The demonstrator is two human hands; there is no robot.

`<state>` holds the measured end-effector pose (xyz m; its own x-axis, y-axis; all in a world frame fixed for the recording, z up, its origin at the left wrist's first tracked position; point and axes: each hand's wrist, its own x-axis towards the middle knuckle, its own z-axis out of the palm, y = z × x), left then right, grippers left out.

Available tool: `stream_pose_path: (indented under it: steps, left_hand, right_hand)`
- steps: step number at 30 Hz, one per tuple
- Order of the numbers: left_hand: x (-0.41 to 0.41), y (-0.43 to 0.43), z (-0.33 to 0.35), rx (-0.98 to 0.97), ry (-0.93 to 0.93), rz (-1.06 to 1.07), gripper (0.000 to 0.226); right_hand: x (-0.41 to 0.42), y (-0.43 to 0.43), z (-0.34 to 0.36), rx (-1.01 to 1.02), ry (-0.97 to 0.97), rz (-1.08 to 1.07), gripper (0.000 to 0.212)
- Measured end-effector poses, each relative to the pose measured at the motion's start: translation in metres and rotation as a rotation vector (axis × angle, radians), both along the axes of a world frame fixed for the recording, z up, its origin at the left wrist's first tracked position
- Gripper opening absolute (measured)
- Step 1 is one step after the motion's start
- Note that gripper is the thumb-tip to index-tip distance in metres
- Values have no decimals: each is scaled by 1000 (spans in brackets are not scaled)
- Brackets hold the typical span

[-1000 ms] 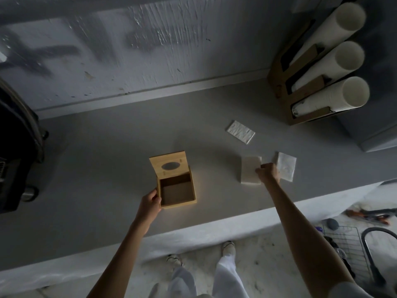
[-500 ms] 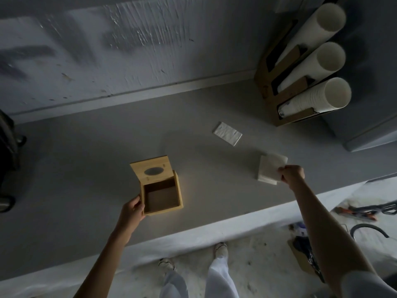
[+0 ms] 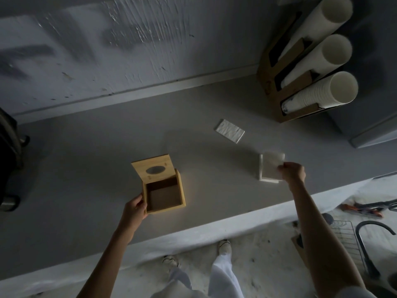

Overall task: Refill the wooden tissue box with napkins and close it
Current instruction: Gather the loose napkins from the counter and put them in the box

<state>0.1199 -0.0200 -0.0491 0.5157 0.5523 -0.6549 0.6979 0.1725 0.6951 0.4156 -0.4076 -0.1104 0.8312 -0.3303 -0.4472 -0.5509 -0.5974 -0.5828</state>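
Observation:
The wooden tissue box [image 3: 164, 195] stands open and empty on the grey counter [image 3: 86, 179]. Its lid [image 3: 153, 169], with an oval slot, is tipped back on the far side. My left hand [image 3: 135, 208] grips the box's near left corner. To the right, my right hand [image 3: 293, 173] pinches the right edge of a white napkin [image 3: 271, 165] that lies over a small stack of napkins [image 3: 263, 178]. A further napkin [image 3: 229, 131] lies flat and alone on the counter behind them.
A cardboard holder [image 3: 268, 80] with three stacks of white paper cups [image 3: 318, 91] leans at the back right. A dark appliance [image 3: 8, 160] fills the left edge. Below the counter's front edge are a wire rack [image 3: 348, 235] and a black tap [image 3: 365, 244].
My right hand has carried a napkin from the right onto the stack and now holds it there. My left hand keeps its hold on the box. The view has shifted sideways.

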Motion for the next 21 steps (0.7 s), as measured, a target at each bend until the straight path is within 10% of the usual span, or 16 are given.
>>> stream_pose_path:
  steps: [21]
  left_hand:
    - [-1,-4,10,23,-9,-20,39]
  right_hand:
    - [5,46,27,-199,118,192,35]
